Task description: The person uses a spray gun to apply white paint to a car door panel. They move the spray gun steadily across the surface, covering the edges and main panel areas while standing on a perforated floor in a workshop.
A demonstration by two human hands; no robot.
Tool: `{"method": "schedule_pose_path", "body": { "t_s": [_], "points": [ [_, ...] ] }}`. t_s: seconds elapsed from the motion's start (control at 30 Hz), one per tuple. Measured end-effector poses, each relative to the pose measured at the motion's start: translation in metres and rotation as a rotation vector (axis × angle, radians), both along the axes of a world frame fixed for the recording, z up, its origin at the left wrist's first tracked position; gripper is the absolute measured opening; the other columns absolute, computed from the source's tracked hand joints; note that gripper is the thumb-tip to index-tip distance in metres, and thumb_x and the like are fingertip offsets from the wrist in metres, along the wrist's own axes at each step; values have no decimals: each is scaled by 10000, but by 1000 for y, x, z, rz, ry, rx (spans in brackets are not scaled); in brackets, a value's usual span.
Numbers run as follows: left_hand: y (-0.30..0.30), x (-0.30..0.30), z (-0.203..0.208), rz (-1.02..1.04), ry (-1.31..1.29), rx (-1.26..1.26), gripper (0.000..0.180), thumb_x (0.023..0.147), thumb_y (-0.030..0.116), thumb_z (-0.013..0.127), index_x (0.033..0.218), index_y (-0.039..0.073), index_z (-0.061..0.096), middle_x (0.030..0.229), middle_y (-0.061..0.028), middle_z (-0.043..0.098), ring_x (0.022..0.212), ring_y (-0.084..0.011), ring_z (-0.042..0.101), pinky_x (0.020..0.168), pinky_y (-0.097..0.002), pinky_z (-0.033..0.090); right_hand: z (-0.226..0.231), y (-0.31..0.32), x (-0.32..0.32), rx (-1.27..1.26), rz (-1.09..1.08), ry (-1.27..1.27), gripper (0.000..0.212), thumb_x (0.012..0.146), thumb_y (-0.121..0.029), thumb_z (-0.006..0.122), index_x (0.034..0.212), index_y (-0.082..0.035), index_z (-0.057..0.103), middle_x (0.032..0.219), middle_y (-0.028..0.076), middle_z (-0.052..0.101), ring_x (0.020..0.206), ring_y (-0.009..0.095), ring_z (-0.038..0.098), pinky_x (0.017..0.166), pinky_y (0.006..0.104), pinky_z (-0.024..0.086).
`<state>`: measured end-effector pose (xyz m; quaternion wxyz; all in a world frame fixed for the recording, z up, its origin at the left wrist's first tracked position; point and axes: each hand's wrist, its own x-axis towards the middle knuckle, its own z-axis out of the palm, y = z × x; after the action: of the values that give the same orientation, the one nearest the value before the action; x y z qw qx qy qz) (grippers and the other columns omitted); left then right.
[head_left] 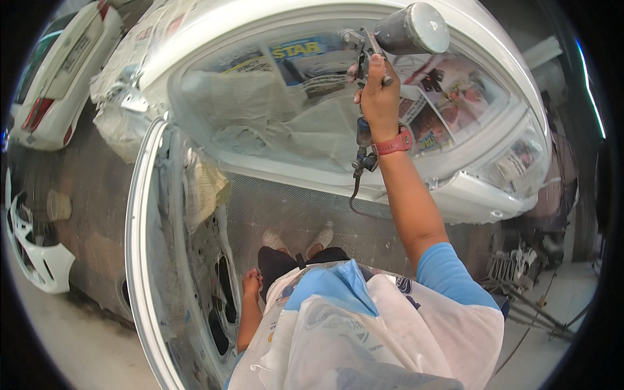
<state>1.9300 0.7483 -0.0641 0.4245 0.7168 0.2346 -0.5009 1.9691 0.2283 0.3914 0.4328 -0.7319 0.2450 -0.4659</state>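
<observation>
Spray gun (370, 44) in the right grip (378, 91), raised out ahead in front of a masked opening, near the curved white frame (260, 17) of the car. Metal cup (406, 29) toward the right, nozzle end toward the left. Right grip wrapped around the handle, fingers well closed. Trigger mostly hidden; no telling its position. Left grip (252, 283) low down, near the open door (146, 188), fingers seemingly curled; too small in view to tell how tightly, or with anything inside.

For good work, probably best to move the whole arm as 1 unit rather than bend at the wrist, with the nozzle square to the white frame and evenly spaced along the curve. Begin and finish each pass over the newspaper (312, 62), so as to drop any heavy spatter there. Overlap passes at 1 constant pace. Mind the dark hose (354, 195), hanging below the red watch (392, 144) near the sill: likely to brush wet surfaces during a wide swing. Perhaps gather it with the left grip. Shift both pale shoes (277, 240) sideways instead of overreaching.
</observation>
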Motion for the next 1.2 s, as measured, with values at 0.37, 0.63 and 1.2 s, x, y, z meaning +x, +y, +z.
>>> {"method": "schedule_pose_path", "body": {
  "t_s": [0.37,0.63,1.2],
  "points": [
    [-28,9,2,-219,-18,-25,336,1160,327,559,1346,70,672,1196,-62,726,1000,-188,691,885,-386,558,46,-51,-106,-18,-232,-56,625,1150,-586,465,1104,-3,686,918,69,724,755,130,674,502,248,482],
    [-43,21,-17,-258,-16,-12,380,1151,355,566,1386,69,650,1263,-91,731,1049,-251,716,934,-424,563,65,-81,-172,-59,-355,-110,614,1153,-573,464,1159,-2,691,902,59,727,664,112,628,485,254,471],
    [-93,57,-10,-474,38,-114,337,1142,352,590,1316,65,628,1211,-85,721,1048,-255,714,881,-418,571,92,-146,-314,-58,-648,-156,640,1150,-579,442,1121,3,706,843,85,726,662,151,687,463,266,477]
  ]
}}
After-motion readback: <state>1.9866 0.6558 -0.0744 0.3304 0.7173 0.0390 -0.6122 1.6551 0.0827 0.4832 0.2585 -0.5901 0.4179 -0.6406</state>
